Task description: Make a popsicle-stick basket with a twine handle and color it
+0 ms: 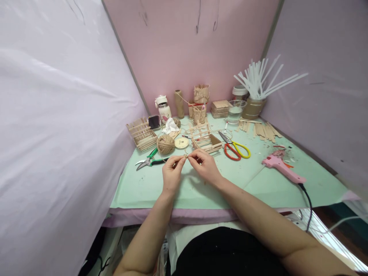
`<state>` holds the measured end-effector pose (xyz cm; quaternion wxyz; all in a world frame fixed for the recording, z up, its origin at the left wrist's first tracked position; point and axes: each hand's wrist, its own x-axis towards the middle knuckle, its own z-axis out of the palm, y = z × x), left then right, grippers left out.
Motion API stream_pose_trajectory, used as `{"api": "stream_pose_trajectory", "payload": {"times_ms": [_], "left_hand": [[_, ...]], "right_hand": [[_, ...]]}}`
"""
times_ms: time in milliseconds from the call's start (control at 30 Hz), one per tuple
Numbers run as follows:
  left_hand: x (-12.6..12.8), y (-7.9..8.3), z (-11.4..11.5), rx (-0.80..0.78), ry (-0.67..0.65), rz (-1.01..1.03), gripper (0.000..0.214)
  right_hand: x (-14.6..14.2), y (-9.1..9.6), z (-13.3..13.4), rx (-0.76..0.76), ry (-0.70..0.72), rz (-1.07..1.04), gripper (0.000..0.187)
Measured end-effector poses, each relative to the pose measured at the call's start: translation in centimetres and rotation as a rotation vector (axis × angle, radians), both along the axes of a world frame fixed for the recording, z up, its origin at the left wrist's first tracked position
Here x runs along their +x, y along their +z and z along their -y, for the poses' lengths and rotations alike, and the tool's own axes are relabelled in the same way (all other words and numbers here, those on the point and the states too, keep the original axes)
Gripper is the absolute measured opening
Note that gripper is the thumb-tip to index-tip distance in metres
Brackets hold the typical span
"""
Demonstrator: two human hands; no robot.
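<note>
My left hand (173,170) and my right hand (203,165) meet above the middle of the table, fingertips nearly touching. Both pinch a thin piece of jute twine (185,155); its exact shape between the fingers is too small to make out. Just behind my left hand sits a ball of jute twine (166,144), next to a round cream disc (181,143). A small craft-stick basket (207,143) stands right behind my right hand. Green-and-black pruning shears (150,160) lie to the left of my left hand, partly hidden by it.
Scissors (233,146) with red and yellow handles lie right of the basket. A pink glue gun (283,168) with a cord rests at the right. A water cup (235,112), loose craft sticks (266,131), a bottle (163,109) and a slatted wooden piece (142,134) stand farther back.
</note>
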<state>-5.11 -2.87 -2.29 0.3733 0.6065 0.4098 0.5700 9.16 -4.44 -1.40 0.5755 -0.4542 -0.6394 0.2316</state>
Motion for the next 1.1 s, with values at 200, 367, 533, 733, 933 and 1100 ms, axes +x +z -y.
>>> {"api": "stream_pose_trajectory", "payload": {"times_ms": [200, 367, 533, 733, 933, 1100], "left_hand": [[0.15, -0.05, 0.36, 0.201, 0.062, -0.146, 0.012], [0.17, -0.48, 0.47, 0.308, 0.103, -0.345, 0.019], [0.05, -0.54, 0.44, 0.376, 0.13, -0.462, 0.019], [0.17, -0.6, 0.31, 0.382, 0.109, -0.456, 0.016], [0.44, -0.67, 0.43, 0.291, 0.08, -0.488, 0.016], [0.37, -0.54, 0.74, 0.323, 0.086, -0.477, 0.015]], "right_hand": [[0.14, -0.18, -0.38, -0.097, 0.023, -0.108, 0.016], [0.28, -0.01, -0.3, -0.133, -0.03, -0.065, 0.013], [0.44, 0.06, -0.32, -0.135, -0.055, 0.0, 0.014], [0.39, 0.05, -0.38, -0.13, -0.085, 0.014, 0.011], [0.38, -0.26, -0.5, -0.098, -0.106, 0.057, 0.007], [0.96, -0.47, -0.97, -0.003, -0.253, 0.145, 0.011]]}}
